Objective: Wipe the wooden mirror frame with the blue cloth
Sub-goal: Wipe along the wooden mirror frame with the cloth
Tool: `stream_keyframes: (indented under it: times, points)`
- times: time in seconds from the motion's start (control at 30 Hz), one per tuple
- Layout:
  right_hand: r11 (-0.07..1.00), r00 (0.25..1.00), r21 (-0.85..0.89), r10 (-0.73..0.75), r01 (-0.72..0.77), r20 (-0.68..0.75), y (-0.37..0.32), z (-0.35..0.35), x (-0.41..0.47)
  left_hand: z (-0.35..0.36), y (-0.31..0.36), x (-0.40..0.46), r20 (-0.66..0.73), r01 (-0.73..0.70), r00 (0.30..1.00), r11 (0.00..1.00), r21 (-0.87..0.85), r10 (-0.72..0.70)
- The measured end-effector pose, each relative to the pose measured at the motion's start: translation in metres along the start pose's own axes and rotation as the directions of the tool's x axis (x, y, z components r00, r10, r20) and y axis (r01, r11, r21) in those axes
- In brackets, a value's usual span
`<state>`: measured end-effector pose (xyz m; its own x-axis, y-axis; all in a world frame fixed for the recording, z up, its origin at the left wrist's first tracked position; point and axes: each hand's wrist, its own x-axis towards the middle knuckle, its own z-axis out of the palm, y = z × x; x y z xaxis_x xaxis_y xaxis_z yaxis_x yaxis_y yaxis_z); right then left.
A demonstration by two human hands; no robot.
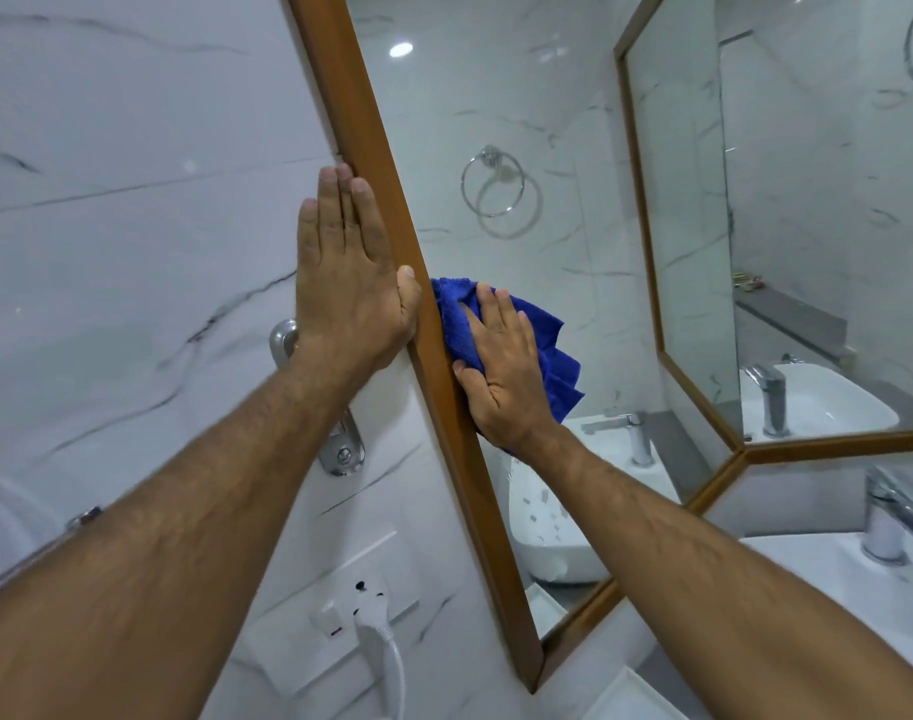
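Note:
The wooden mirror frame (pixel 371 148) runs diagonally from the top centre down to a corner near the bottom. My left hand (pixel 347 283) lies flat against the wall and the frame's outer edge, fingers straight and together, thumb on the wood. My right hand (pixel 501 366) presses the blue cloth (pixel 558 356) against the glass right beside the frame's inner edge, thumb touching the wood. Part of the cloth is hidden under my palm.
White marble tiles cover the wall on the left. A chrome fitting (pixel 342 449) sits behind my left forearm. A socket with a white plug (pixel 371 621) is below. A white basin with a chrome tap (pixel 883 522) stands at the lower right.

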<state>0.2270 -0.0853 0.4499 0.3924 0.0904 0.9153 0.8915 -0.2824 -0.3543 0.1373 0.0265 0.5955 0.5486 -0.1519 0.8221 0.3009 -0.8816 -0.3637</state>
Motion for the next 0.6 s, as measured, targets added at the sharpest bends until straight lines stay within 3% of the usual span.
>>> stream_keyframes:
  times: [0.33,0.6]
  points:
    - [0.999,0.997,-0.011,-0.048,0.047,-0.055,-0.007,-0.001,0.024,0.005,0.004,-0.008,-0.018,0.014,1.000,1.000,-0.005,-0.014]
    - [0.999,0.999,0.012,0.032,-0.031,-0.042,0.021,0.020,-0.069,0.006,0.005,-0.010,-0.003,0.009,1.000,1.000,0.009,-0.009]
